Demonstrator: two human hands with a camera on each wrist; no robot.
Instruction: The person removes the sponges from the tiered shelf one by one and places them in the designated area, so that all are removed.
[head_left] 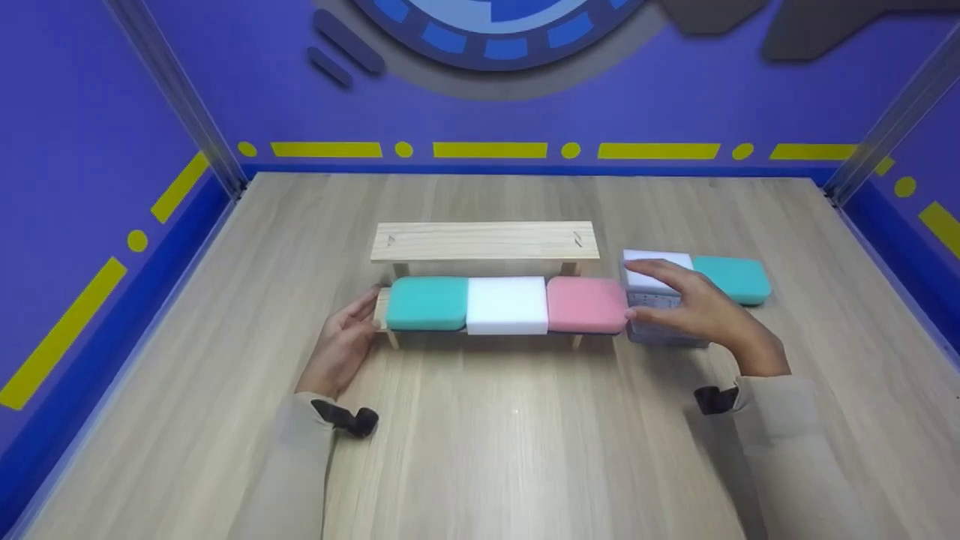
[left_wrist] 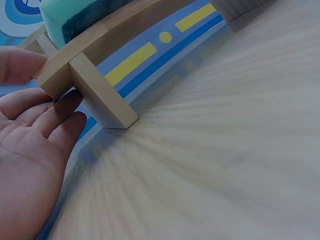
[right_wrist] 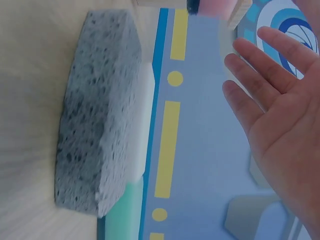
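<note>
your left hand [head_left: 341,349] pinches front rack [left_wrist: 107,42] at left; right hand [head_left: 697,304], fingers extended, by its right end. rear rack [head_left: 485,241] behind it; gray sponge [right_wrist: 95,115], white sponge [head_left: 641,281] right of it.

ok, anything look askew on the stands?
The sponge row looks off-center: the front wooden stand shows bare wood at its left end, while the pink sponge hides its right end, apparently overhanging it.

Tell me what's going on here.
A person's left hand holds the left end of the front bench, where a teal sponge, white sponge and pink sponge sit in a row. The right hand, gripping nothing, is beside the pink one. A rear bench stands behind; other sponges lie to the right.
</note>
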